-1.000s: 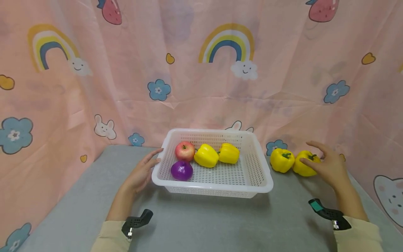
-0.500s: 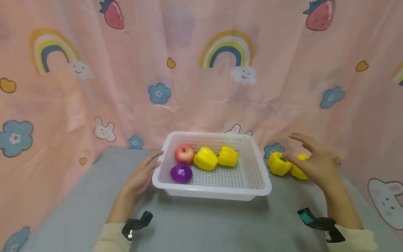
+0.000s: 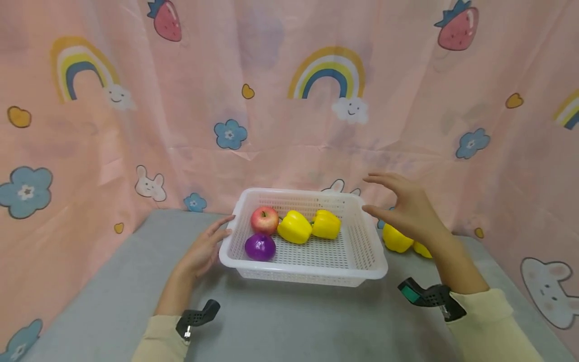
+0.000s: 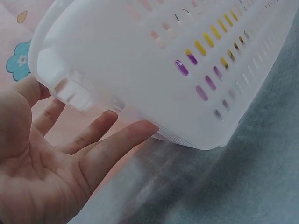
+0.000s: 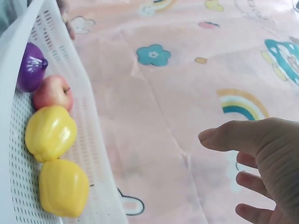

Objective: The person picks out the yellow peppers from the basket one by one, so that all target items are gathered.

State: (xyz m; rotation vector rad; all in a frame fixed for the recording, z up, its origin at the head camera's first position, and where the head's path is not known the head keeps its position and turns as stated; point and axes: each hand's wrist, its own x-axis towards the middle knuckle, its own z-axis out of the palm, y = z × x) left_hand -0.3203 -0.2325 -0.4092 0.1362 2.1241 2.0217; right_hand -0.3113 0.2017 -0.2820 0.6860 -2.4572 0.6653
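Note:
A white perforated plastic basket (image 3: 312, 271) stands on the table. Inside it lie an apple (image 3: 264, 220), a purple onion (image 3: 260, 247) and two yellow bell peppers, one in the middle (image 3: 295, 227) and one further right (image 3: 326, 224). At the basket's left end, my left hand (image 3: 202, 250) touches the rim and outer wall with extended fingers. My right hand (image 3: 409, 206) is raised near the basket's right rim, thumb and fingers spread apart with nothing between them. Beyond that hand, two more yellow bell peppers (image 3: 397, 239) sit on the table, partly hidden by the hand and wrist.
A grey cloth-like tabletop (image 3: 289, 322) carries everything. Directly behind the basket hangs a pink printed curtain (image 3: 280, 166), which also closes off the left and right sides. Both wrists wear black camera mounts (image 3: 197, 318).
My right hand has moved left, away from the two peppers on the table, to the basket's right rim, holding nothing. My left hand has stayed at the basket; the head view shifted slightly.

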